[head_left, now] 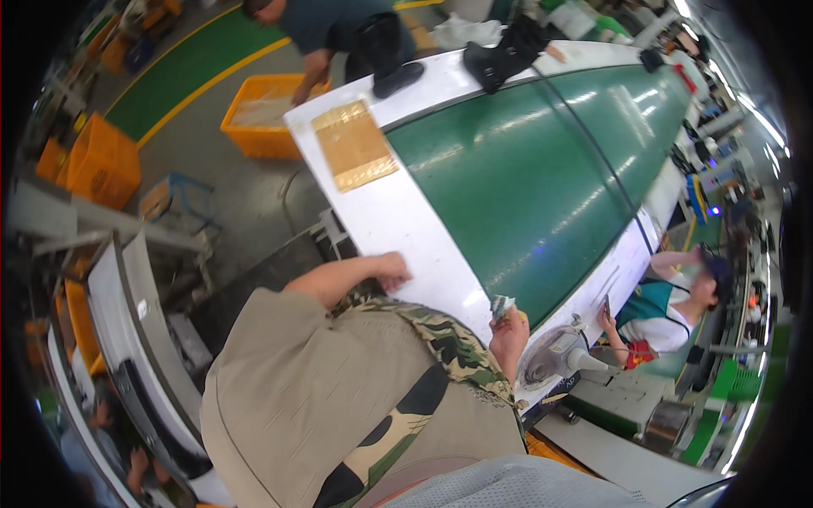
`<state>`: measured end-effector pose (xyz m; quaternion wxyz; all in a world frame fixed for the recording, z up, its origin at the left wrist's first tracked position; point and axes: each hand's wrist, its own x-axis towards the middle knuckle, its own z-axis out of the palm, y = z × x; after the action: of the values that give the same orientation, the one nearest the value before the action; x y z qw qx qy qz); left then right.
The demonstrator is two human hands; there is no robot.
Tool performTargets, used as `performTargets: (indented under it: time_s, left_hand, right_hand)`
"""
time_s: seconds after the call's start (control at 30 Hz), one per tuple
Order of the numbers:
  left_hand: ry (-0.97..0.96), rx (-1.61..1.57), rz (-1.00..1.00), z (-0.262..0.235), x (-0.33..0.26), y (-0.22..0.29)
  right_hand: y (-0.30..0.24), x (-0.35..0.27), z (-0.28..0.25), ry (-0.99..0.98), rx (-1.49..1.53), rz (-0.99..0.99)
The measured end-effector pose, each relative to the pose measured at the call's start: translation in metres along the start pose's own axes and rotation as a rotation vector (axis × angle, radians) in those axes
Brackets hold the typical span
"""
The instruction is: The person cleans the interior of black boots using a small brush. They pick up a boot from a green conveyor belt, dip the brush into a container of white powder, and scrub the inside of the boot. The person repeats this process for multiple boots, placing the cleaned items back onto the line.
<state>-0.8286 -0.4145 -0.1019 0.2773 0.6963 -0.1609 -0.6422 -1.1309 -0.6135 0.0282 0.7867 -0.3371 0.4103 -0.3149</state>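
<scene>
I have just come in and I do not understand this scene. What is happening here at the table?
A person leans over a long table with a green belt. The left hand rests on the white edge, apparently holding nothing. The right hand holds a small crumpled thing at the belt's edge. A flat golden packet lies farther up. Another person bends over an orange crate.
</scene>
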Motion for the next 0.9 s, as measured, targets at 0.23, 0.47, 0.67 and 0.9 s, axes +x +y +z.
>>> performTargets:
  time_s: [0.23, 0.47, 0.67, 0.9]
  left_hand:
    - [0.012, 0.067, 0.011, 0.004, -0.019, 0.017]
    - [0.03, 0.054, 0.003, 0.004, -0.021, 0.016]
    - [0.032, 0.039, 0.017, 0.004, -0.021, 0.015]
    - [0.025, 0.05, 0.012, 0.003, -0.016, 0.012]
  right_hand:
    - [-0.006, -0.009, 0.013, -0.014, -0.013, 0.037]
    - [-0.005, -0.001, 0.015, -0.058, -0.03, 0.045]
    - [-0.005, -0.003, 0.019, -0.039, -0.04, 0.054]
    - [-0.002, -0.003, 0.013, -0.035, -0.031, 0.045]
